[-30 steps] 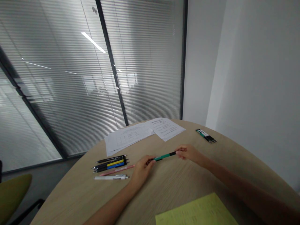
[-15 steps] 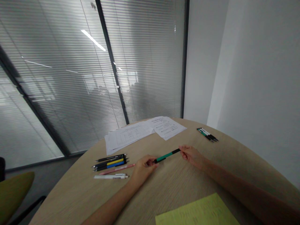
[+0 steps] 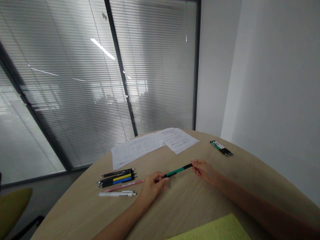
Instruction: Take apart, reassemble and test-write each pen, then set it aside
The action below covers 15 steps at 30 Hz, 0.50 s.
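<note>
Round wooden surface [image 3: 195, 203]; on its dial, white printed sheets [image 3: 140, 148] lie at eleven to twelve o'clock, yellow paper [image 3: 215, 230] at five, assorted pens [image 3: 122, 179] at nine. The left hand [image 3: 151, 186] and right hand [image 3: 204, 170] pinch narrowly. A small bunch of pens [image 3: 220, 149] rests near two. Centrally, one green-and-black pen [image 3: 177, 171]: left hand at its eight-o'clock end, right at two.

Perhaps ten pens [image 3: 181, 169], one table [image 3: 190, 196]
</note>
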Available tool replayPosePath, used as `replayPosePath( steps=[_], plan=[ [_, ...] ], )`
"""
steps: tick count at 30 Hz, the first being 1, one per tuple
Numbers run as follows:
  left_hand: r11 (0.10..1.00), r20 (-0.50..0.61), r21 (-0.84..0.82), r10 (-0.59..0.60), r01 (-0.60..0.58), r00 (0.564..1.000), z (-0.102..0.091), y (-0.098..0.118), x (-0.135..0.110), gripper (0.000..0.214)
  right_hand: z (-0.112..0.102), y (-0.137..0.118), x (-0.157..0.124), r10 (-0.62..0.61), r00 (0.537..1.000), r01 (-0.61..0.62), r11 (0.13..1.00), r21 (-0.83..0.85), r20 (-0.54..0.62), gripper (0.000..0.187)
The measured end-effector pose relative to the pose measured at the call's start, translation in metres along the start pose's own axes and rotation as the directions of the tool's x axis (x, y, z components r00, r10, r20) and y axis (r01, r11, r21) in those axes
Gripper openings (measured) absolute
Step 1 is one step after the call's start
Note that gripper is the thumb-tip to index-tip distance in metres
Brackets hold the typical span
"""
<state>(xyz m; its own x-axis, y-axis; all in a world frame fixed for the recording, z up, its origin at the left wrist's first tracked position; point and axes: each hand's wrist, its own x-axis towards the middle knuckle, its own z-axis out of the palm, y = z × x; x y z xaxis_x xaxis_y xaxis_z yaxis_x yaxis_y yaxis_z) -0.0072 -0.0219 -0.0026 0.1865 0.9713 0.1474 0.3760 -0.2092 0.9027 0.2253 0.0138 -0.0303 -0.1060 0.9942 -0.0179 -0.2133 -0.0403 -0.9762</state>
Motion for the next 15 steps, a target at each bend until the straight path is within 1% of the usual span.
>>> replayPosePath(
  steps=[7,11,15],
  plan=[
    [0.996,0.049,-0.046,-0.070,0.072,0.996,0.0005,0.0009,-0.0016,0.027,-0.0031,0.0036,0.0024,0.001,1.000,-0.001,0.999,-0.037,-0.003,0.039],
    [0.996,0.059,-0.018,-0.084,0.085,0.995,0.0005,0.0014,-0.0039,0.028,-0.0045,0.0064,0.0029,-0.005,1.000,0.005,0.999,-0.047,0.004,0.038],
    [0.993,0.153,-0.047,-0.098,0.106,0.983,0.0001,0.0026,-0.0061,0.035,-0.0031,0.0089,0.0024,-0.012,1.000,0.013,0.999,-0.048,0.014,0.038]
  ],
)
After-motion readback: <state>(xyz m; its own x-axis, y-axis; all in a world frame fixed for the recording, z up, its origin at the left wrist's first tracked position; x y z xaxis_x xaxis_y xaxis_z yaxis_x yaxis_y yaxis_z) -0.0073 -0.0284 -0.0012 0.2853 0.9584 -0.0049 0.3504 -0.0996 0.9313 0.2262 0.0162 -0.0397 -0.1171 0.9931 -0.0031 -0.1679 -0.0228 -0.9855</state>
